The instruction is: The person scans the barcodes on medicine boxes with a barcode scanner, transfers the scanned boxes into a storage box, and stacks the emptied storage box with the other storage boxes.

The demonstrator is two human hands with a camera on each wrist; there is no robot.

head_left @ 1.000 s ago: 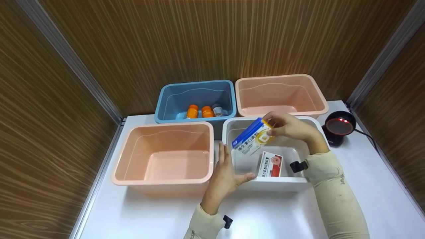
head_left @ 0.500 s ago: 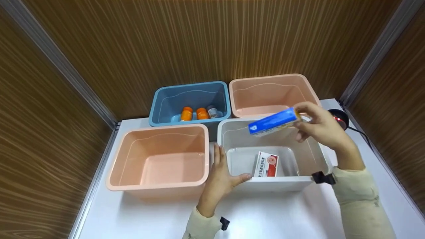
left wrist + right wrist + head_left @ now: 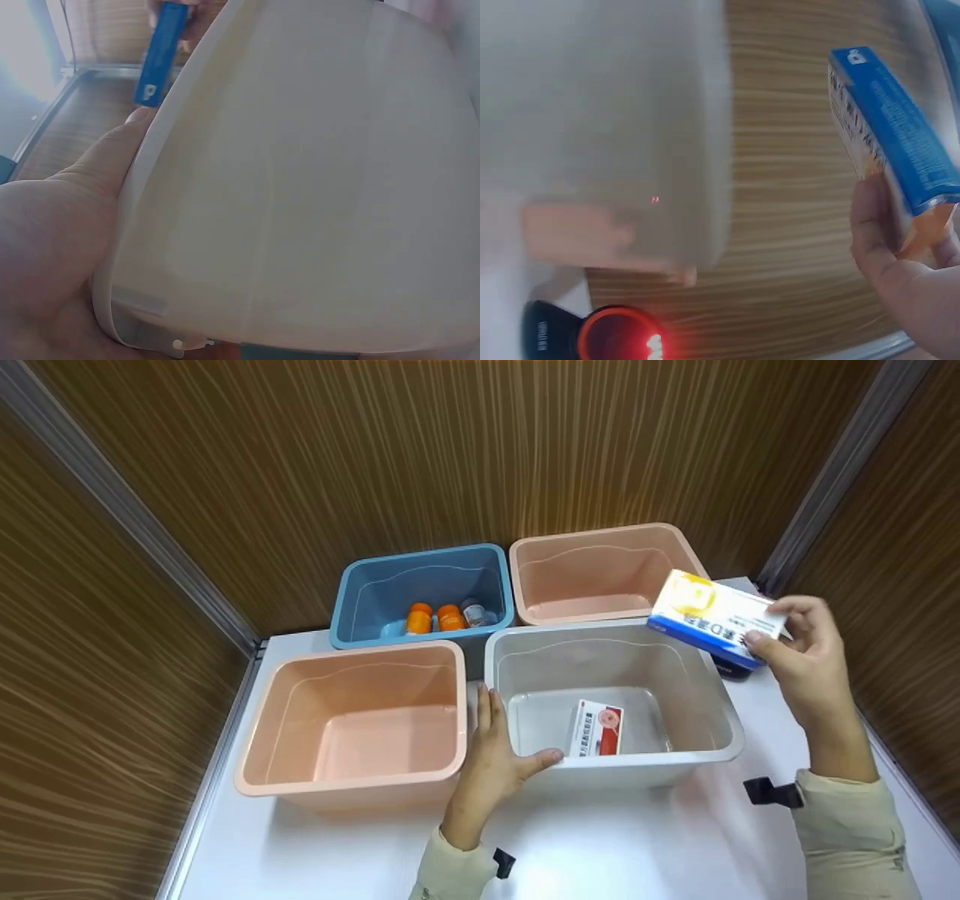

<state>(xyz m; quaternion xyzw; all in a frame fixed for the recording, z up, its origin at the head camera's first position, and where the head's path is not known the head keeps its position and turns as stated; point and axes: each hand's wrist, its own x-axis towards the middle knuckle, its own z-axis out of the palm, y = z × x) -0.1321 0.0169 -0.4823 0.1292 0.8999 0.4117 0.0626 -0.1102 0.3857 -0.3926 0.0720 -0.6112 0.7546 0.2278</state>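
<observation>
In the head view, the right hand [image 3: 816,667] grips the blue box [image 3: 716,619] between thumb and fingers, raised over the right rear corner of the grey bin [image 3: 637,774]. The left hand [image 3: 491,761] rests at that bin's near left corner, fingers straight, thumb on the rim. A red box [image 3: 598,729] lies inside. Behind, the blue bin [image 3: 427,572] holds orange bottles [image 3: 418,620].

In the left wrist view, the left thumb lies along the rim; the blue box shows beyond its tip.

In the right wrist view, a black device [image 3: 555,330] glows red.
</observation>
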